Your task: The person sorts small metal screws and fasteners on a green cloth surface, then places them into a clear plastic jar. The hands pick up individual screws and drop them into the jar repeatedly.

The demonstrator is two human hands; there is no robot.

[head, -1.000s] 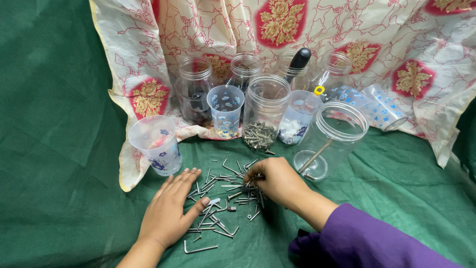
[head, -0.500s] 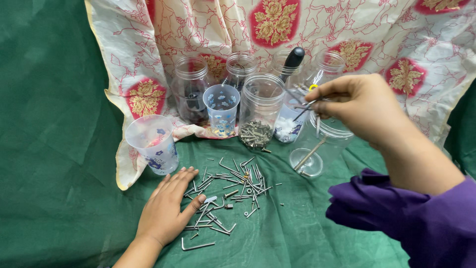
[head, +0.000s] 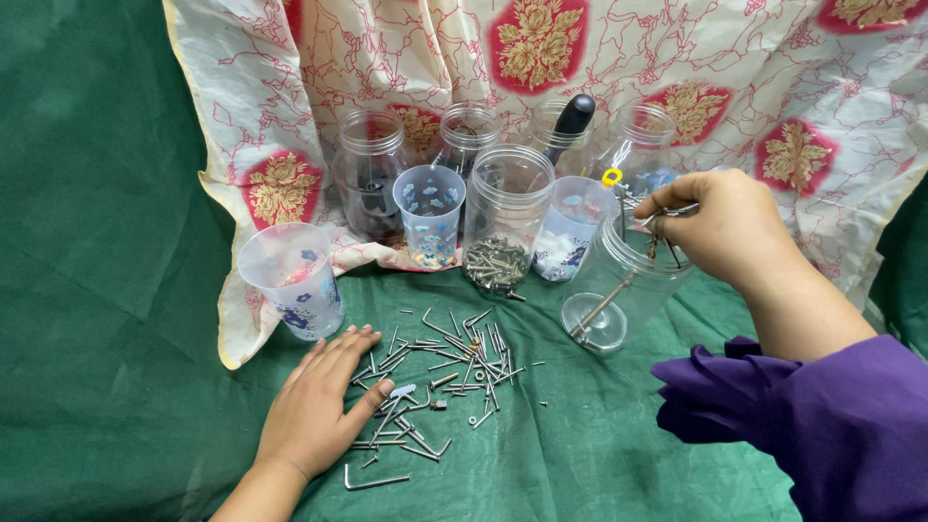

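The right hand (head: 720,224) is pinching a few thin metal pins over the mouth of a tilted clear jar (head: 619,290), which is lying toward the right edge of the green cloth (head: 116,290) and already holding one long pin. The left hand (head: 317,411) is resting flat and open, holding nothing, on the near left side of the loose pile of nails and screws (head: 454,372). A jar of screws (head: 503,227) is standing behind it. Much of the pile is still lying unsorted, so the sorting looks only partly done.
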